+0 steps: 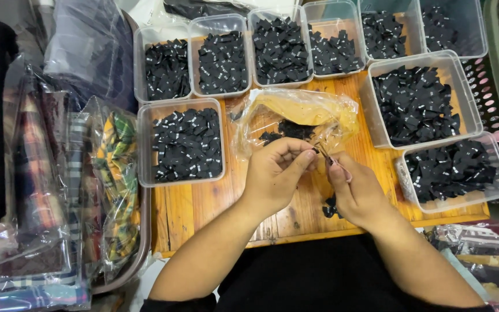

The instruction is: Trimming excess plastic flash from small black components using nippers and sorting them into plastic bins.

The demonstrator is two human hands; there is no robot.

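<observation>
Far left, bagged plaid fabric (114, 173), then a clear tub of black labels (186, 144) on the wooden table (203, 208). Middle: left hand (275, 173), fingertips pinched on a small black label (315, 150), just below the crinkly plastic bag (301, 112). Right hand (356, 193) clamped around small snips (331, 162), blades right at that label.

9 clear plastic tubs (143, 144) of black labels, 1 yellowish plastic bag (307, 110), 1 wooden table (203, 202), 2 hands (275, 173).
</observation>
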